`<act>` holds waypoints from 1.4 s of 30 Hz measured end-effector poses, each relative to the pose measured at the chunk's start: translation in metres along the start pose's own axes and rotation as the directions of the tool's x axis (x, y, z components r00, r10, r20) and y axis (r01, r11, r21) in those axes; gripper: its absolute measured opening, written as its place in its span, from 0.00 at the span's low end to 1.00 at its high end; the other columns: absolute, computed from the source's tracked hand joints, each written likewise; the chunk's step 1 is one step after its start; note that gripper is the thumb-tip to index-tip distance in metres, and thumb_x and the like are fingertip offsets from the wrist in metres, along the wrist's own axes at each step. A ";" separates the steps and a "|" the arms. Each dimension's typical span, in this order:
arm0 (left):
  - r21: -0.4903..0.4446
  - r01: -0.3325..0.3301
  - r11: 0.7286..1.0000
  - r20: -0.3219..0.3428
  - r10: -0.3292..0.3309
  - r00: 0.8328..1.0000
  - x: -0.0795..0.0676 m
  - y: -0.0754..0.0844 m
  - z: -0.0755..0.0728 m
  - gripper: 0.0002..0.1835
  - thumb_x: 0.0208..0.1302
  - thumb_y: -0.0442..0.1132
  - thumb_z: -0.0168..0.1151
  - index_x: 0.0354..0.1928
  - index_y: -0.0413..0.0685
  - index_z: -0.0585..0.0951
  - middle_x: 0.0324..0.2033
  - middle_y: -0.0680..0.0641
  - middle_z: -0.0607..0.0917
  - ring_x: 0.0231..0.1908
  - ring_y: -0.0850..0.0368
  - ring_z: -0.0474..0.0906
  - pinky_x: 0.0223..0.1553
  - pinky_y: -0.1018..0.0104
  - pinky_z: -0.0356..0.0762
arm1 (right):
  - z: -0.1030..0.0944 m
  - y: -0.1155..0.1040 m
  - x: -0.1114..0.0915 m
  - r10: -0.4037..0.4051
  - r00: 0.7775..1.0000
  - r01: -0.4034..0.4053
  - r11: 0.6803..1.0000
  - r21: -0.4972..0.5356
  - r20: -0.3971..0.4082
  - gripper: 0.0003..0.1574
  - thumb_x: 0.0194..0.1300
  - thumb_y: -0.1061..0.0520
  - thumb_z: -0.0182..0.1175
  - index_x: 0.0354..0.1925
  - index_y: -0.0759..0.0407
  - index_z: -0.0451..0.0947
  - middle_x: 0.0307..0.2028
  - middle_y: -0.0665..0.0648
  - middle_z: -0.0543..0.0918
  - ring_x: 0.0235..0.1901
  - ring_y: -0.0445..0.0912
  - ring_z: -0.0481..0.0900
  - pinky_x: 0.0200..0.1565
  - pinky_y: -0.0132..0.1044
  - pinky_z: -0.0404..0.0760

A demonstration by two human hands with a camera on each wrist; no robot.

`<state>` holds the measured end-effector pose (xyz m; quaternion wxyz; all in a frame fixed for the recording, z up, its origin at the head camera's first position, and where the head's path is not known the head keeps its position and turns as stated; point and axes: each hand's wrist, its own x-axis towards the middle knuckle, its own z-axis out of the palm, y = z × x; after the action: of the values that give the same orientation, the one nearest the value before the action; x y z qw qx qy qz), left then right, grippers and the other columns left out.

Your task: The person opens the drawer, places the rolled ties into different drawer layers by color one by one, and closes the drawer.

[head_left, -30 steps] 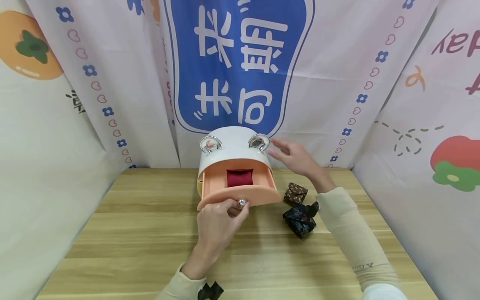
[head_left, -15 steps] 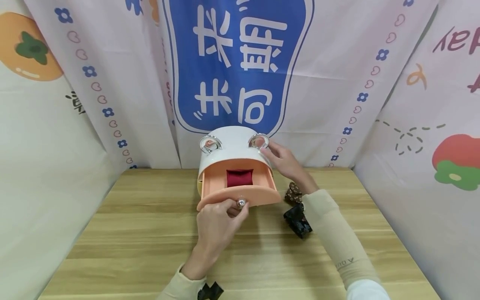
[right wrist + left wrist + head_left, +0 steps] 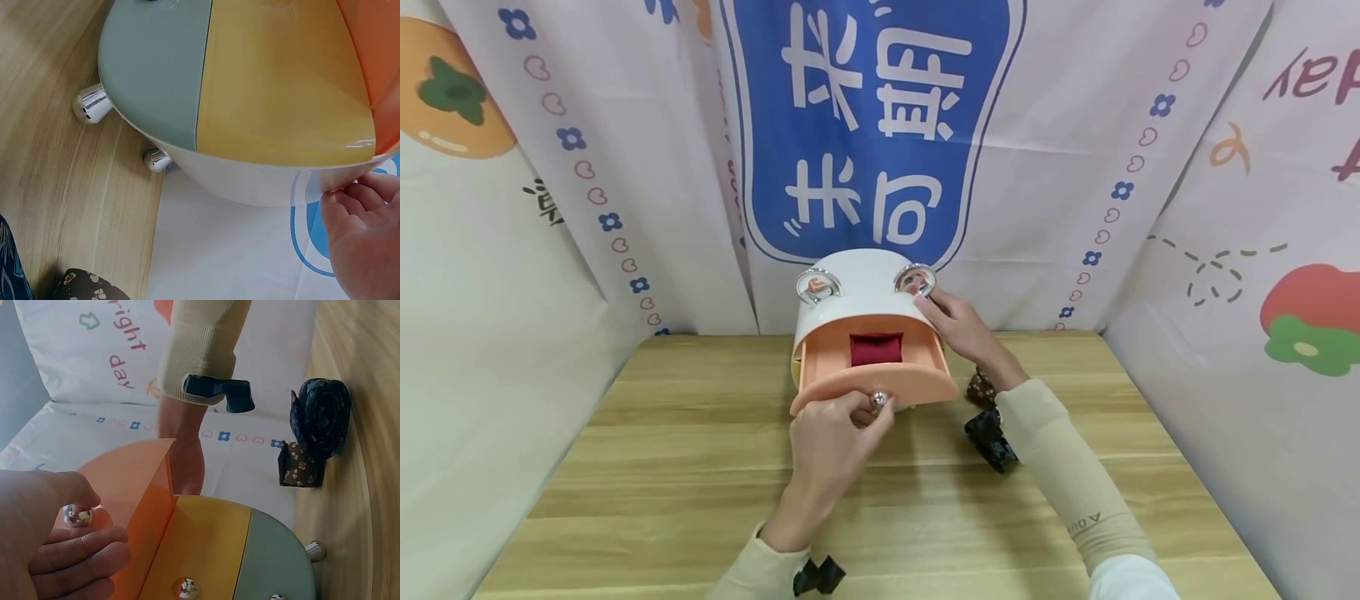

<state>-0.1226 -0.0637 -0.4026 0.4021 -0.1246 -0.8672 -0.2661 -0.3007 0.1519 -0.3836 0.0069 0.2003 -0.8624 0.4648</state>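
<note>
In the head view, a white rounded drawer box [image 3: 863, 287] stands at the back of the table with its orange top drawer [image 3: 917, 383] pulled out. Inside the drawer lies a small dark red fabric pouch [image 3: 876, 348]. My left hand [image 3: 831, 446] pinches the round silver knob [image 3: 878, 400] between thumb and fingers. My right hand [image 3: 961, 325] rests with its fingertips on the box's white side, just below the right ring-shaped eye [image 3: 916, 282]. The right wrist view shows that hand's fingers [image 3: 365, 197] touching the white shell, beneath the orange drawer's edge.
Right of the box, partly behind my right forearm, lie a brown flowered pouch [image 3: 980, 389] and a dark patterned fabric bundle [image 3: 991, 439]. A yellow drawer [image 3: 200, 550] and a grey-green drawer [image 3: 272, 550] sit below the orange one. Printed cloth hangs behind the wooden table [image 3: 625, 467].
My right hand has moved left onto the side of the box, and its forearm now covers more of the two dark items. My left hand has stayed on the knob; the drawer looks unchanged.
</note>
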 end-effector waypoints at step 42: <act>-0.020 0.072 0.997 0.095 -0.069 0.993 0.039 -0.024 0.020 0.21 0.63 0.49 0.73 0.14 0.54 0.79 0.10 0.57 0.75 0.13 0.65 0.66 0.17 0.69 0.61 | 0.001 0.001 -0.002 -0.018 0.999 0.019 0.999 -0.034 0.028 0.40 0.78 0.24 0.43 0.78 0.37 0.67 0.77 0.54 0.71 0.75 0.55 0.71 0.72 0.58 0.72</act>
<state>-0.1706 -0.0723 -0.3918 0.3497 -0.1110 -0.8858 -0.2840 -0.2988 0.1523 -0.3852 0.0029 0.2145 -0.8684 0.4471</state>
